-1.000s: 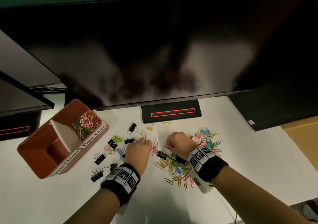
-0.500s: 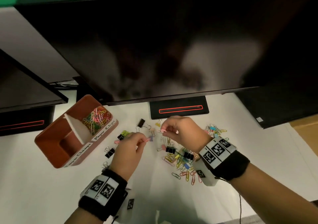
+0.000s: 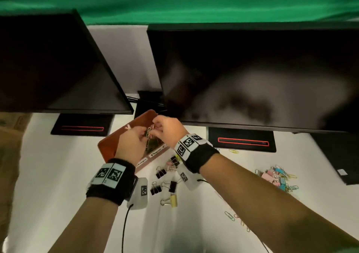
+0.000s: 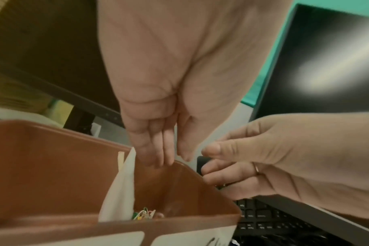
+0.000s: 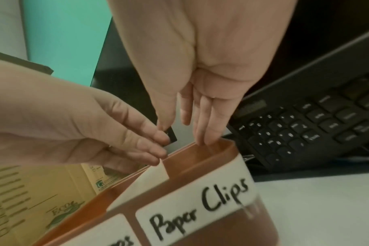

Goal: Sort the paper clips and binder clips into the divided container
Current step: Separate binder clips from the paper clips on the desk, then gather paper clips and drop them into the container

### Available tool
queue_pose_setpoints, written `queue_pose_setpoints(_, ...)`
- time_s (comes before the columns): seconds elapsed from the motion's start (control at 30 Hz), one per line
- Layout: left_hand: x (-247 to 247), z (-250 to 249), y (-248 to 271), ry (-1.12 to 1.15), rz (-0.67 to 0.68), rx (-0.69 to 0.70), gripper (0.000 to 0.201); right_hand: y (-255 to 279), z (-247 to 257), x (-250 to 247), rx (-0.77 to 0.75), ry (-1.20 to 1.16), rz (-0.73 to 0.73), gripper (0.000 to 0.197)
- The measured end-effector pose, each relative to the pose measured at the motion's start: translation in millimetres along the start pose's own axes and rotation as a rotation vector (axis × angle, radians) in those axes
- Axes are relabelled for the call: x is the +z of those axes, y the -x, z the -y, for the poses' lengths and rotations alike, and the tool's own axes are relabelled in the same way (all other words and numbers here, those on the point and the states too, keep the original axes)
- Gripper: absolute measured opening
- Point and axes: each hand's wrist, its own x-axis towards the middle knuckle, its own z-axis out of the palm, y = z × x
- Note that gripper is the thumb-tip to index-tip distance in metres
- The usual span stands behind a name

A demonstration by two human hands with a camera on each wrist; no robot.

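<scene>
The brown divided container (image 3: 108, 146) stands under the monitors, split by a white divider (image 4: 120, 191). Its right compartment, labelled "Paper Clips" (image 5: 200, 204), holds coloured paper clips (image 4: 143, 214). Both hands hover above this compartment. My left hand (image 3: 142, 135) and my right hand (image 3: 158, 125) have their fingers extended downward, and in the wrist views neither grips anything. A few paper clips (image 3: 150, 132) show between the hands; I cannot tell whether they are falling or lying inside. Black binder clips (image 3: 160, 174) and a yellow binder clip (image 3: 173, 200) lie on the white table near my wrists.
A mixed pile of clips (image 3: 275, 177) lies at the right, and loose paper clips (image 3: 230, 216) lie by my right forearm. Two dark monitors (image 3: 252, 78) overhang the table, on stands (image 3: 240, 142). A black keyboard (image 5: 305, 129) lies behind the container. A cardboard box (image 3: 9, 155) is at the left.
Both hands have lifted from the clip pile and moved left and back to above the container's paper clip compartment, where their pinching fingers have straightened. The head view has shifted left.
</scene>
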Motion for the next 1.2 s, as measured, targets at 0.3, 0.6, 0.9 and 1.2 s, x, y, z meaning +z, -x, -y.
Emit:
queue_pose_setpoints(0.3,83.5,-30.6,54.5,0.082,0.175,0.299,0.022,109.1,-138.7,-50.1,0.179,0.165,-0.113,0.028)
queue_pose_setpoints(0.6,183.7,-75.1,36.9,-0.265,0.378,0.413,0.026,119.8,-195.1,-77.4,0.284,0.307,0.015,0.038)
queue_pose_setpoints(0.9,202.8,-73.3,33.2,-0.324,0.332,0.403,0.017,116.9,-200.1,-61.1,0.296,0.341,0.131,0.038)
queue_pose_setpoints(1.2,203.2,-57.4,33.0,-0.374,0.394,0.495,0.018,133.5,-212.7,-56.2,0.268,0.292,0.053,0.021)
